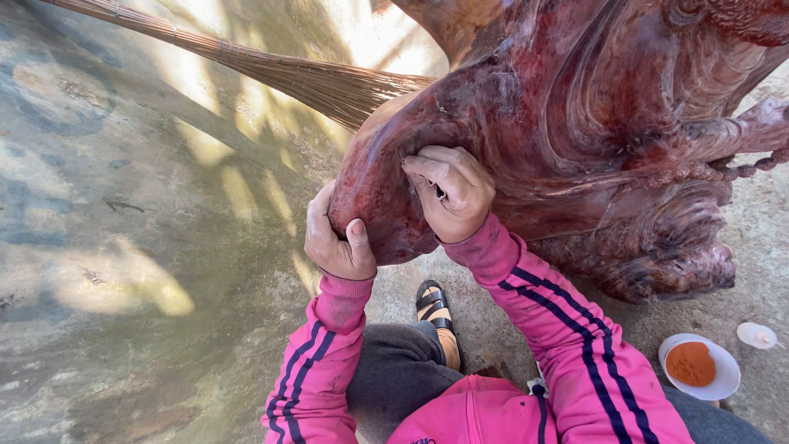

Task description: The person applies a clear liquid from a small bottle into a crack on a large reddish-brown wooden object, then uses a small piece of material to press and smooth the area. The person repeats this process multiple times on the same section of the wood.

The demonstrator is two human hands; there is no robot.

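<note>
Red carved wooden sculpture (pixel 575 123): left hand (pixel 337 242) grips edge, right hand (pixel 450 193) presses, perhaps rubbing.

One head-worn camera looks steeply down, close over the carved red wood sculpture (pixel 575 140) and concrete floor (pixel 123 247)

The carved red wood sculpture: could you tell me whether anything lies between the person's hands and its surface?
Nothing visible does. The left hand grips the lower edge of the carved red wood sculpture directly, and the right hand presses against its rounded face, fingers curled. The broom leans against the carving higher up, clear of both hands.
</note>
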